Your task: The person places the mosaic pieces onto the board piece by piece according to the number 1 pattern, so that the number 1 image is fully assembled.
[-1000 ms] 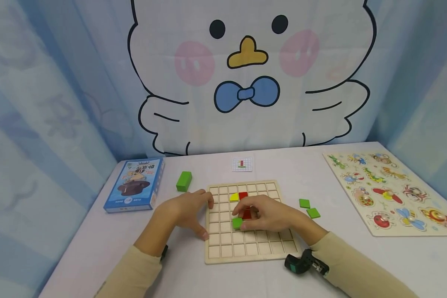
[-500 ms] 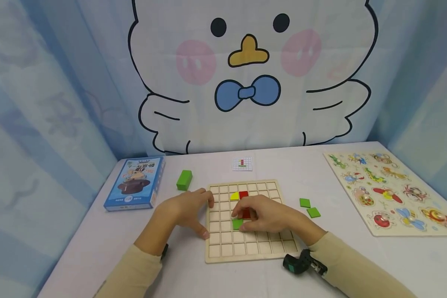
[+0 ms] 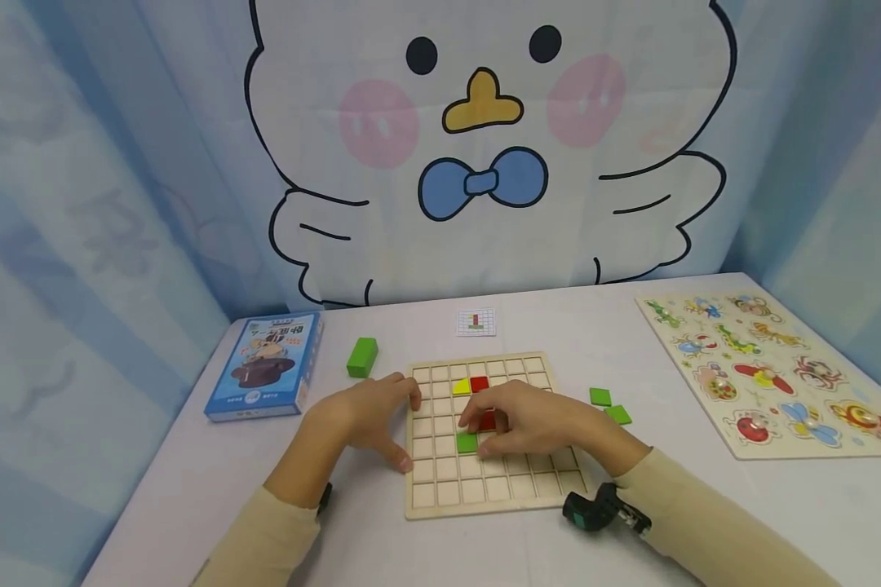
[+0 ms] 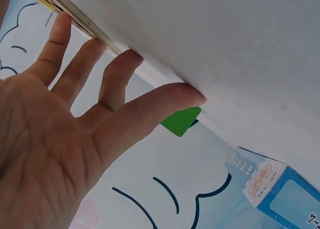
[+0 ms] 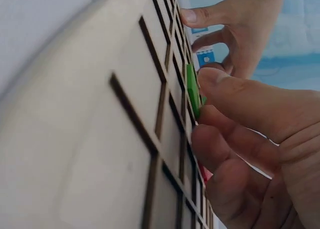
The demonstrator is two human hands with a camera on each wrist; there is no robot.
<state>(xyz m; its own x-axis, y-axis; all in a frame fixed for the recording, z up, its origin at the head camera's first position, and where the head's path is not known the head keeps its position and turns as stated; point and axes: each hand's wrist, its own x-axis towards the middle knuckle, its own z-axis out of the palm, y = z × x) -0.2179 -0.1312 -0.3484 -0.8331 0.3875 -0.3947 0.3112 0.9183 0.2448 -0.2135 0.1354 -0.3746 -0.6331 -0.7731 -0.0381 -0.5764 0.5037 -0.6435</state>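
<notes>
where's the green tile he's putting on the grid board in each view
Head: the green tile lies on the wooden grid board, lower centre, at the right hand's fingertips.
Left wrist: not in it; the green shape there is the green block beyond the left hand.
Right wrist: seen edge-on at upper centre, under the thumb.
Shared landmark: the board, whose edge shows at the top left of the left wrist view.

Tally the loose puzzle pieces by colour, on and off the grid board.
Green: 4 - thick green block, two flat green square tiles, green square tile on the wooden grid board at the right hand
Red: 2 visible -
Yellow: 1 -
Total: 7
</notes>
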